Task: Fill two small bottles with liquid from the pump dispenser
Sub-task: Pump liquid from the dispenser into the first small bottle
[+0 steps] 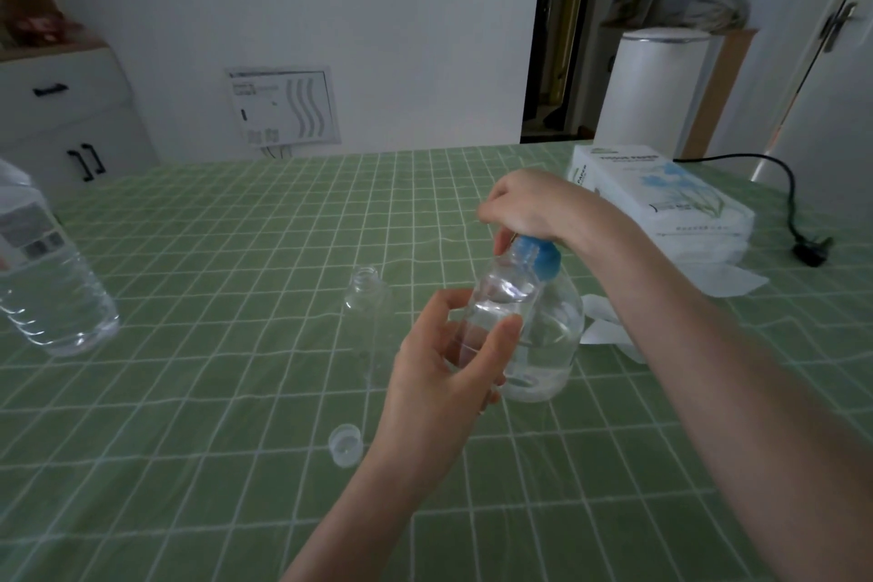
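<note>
Over the green checked surface, your left hand holds a small clear plastic bottle; your right hand clasps the blue-topped pump dispenser; the white tissue pack reads "PAPER".

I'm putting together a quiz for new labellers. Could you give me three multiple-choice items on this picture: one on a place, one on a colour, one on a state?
1. Where does the clear round plastic cap lie?
A. on the green checked tablecloth, beside the left hand and its wrist
B. on a bottle's neck
C. on the tissue pack

2. What colour is the pump head of the clear pump dispenser?
A. red
B. blue
C. black

3. The small clear plastic bottle standing alone is:
A. capped
B. open at the neck
C. lying on its side

Key:
1. A, the cap rests on the cloth next to the wrist.
2. B, the head under the right hand is blue.
3. B, its neck bears no cap.
</note>
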